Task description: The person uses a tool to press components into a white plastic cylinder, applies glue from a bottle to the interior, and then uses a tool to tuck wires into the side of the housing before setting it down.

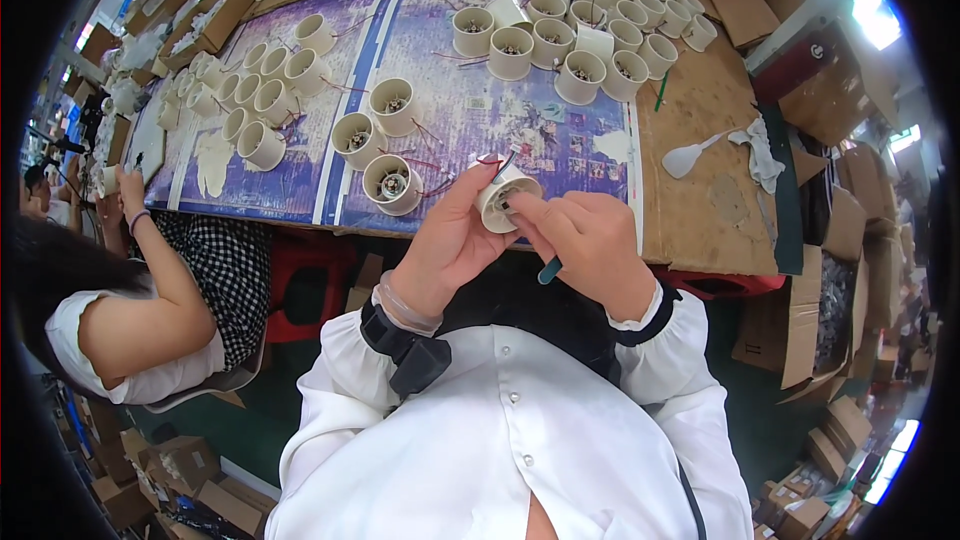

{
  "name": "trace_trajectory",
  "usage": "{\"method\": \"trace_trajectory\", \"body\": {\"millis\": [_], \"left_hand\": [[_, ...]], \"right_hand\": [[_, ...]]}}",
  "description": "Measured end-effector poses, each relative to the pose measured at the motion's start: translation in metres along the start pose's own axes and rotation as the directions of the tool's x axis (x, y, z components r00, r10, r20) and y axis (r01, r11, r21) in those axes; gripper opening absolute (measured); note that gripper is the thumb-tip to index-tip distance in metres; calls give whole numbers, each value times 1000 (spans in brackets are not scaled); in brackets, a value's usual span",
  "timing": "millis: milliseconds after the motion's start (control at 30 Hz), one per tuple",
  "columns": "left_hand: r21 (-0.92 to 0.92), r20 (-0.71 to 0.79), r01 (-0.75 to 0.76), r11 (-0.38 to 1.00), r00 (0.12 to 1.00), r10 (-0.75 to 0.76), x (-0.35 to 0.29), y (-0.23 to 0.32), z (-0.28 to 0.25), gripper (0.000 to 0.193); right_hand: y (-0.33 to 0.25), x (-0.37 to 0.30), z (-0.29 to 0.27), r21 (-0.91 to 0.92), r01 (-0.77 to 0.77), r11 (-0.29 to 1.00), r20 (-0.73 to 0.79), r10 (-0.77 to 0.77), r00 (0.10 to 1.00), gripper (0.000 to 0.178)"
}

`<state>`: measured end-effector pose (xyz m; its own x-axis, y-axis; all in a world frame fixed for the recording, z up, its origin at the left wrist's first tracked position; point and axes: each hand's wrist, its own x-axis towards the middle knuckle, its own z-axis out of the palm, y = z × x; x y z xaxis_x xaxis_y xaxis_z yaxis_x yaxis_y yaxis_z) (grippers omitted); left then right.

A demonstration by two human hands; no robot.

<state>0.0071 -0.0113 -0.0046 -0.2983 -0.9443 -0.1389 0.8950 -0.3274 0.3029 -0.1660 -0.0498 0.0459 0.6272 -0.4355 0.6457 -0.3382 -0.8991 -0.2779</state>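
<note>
My left hand (452, 232) is closed around a cream-white plastic cup-shaped housing (519, 184), tilted so its open end faces me. Thin wires with a small connector (514, 151) come out at its far side. The fingers of my right hand (598, 248) are pinched together at the housing's mouth and hide part of its inside. From under that hand sticks the rounded teal end (549, 271) of a slim tool; its tip is hidden. Left of my hands stand similar housings (392, 186) with metal parts and wires inside.
Many more housings (582, 77) crowd the far side of the purple-printed table (470, 125). A white spoon-shaped scoop (690, 155), a rag (760, 155) and a green stick (662, 92) lie on cardboard to the right. A co-worker (150, 330) sits at the left. Open cartons (820, 315) stand at the right.
</note>
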Motion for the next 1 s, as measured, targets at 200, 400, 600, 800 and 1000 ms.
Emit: {"method": "trace_trajectory", "body": {"millis": [200,400,600,800,1000], "left_hand": [[-16,-19,30,999,999,-30,-2,0,0,37],[7,-73,78,997,994,-77,-3,0,9,24],[-23,-83,117,993,989,-118,-4,0,12,26],[-31,-92,130,991,987,-133,-4,-1,9,26],[-54,-89,145,988,985,-149,-4,0,8,28]], "right_hand": [[8,-1,1,-75,91,993,54,-87,995,35],[19,1,-4,-46,171,984,145,-162,976,37],[25,0,-8,-11,197,980,194,-191,962,36],[27,-2,-10,35,191,981,205,-194,959,30],[30,0,-12,66,200,978,224,-210,952,28]]}}
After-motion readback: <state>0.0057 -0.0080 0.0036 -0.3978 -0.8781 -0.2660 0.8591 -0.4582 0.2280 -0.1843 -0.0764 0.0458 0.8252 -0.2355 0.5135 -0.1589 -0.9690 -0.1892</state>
